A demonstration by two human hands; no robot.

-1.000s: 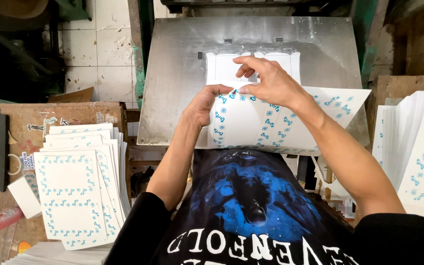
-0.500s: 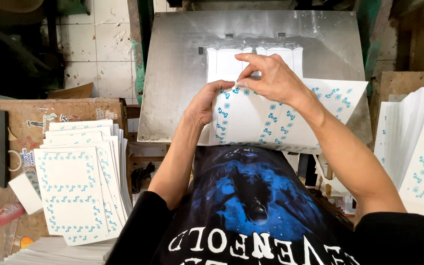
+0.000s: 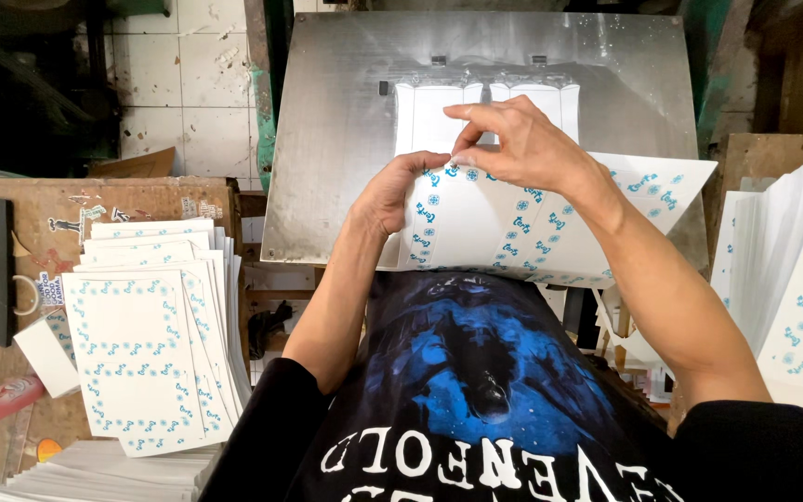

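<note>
We see 2 hands: left hand [image 3: 392, 191] and right hand [image 3: 522, 144], fingers pinched shut on a blue-patterned white sheet [image 3: 476, 223] over a metal plate [image 3: 346, 121].

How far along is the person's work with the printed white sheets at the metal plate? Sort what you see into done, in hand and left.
Done: a fanned stack of white sheets with blue patterned borders lies on the brown table.

In hand: the left hand and right hand pinch one blue-printed white sheet over the grey metal plate.

Left: seemingly the pile of similar sheets at the right.
</note>
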